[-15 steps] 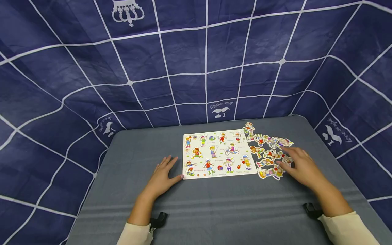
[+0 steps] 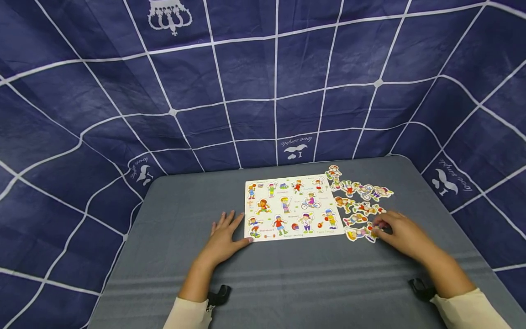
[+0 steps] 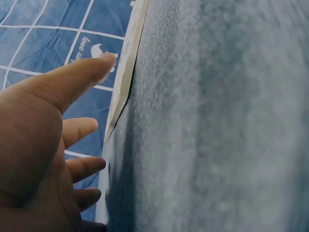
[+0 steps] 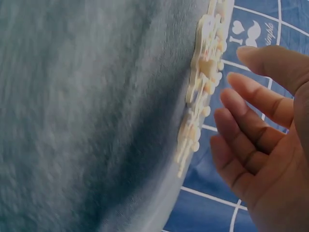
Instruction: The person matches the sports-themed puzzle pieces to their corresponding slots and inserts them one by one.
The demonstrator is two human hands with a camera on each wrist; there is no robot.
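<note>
My left hand (image 2: 223,240) rests on the table with its fingers spread, the thumb at the near left corner of a white picture puzzle board (image 2: 296,214). In the left wrist view the thumb (image 3: 82,77) lies beside the pale board edge (image 3: 126,79). To the right of the board lie several loose puzzle pieces (image 2: 355,219) shaped like children at sport. My right hand (image 2: 404,235) is over the near right pieces, its bent fingertips at a piece (image 2: 373,231) that they partly hide. In the right wrist view, thumb and fingers stand apart beside the pieces (image 4: 205,63).
Grey cloth (image 2: 287,278) covers the table. Dark blue curtains (image 2: 255,119) with white grid lines stand behind it and at both sides. A black wrist strap part (image 2: 219,295) shows by the left forearm, and another (image 2: 421,290) by the right.
My right hand has drawn slightly nearer, and its fingers have come closer together over the near right pieces. The left hand has shifted a little right, its thumb onto the board's corner.
</note>
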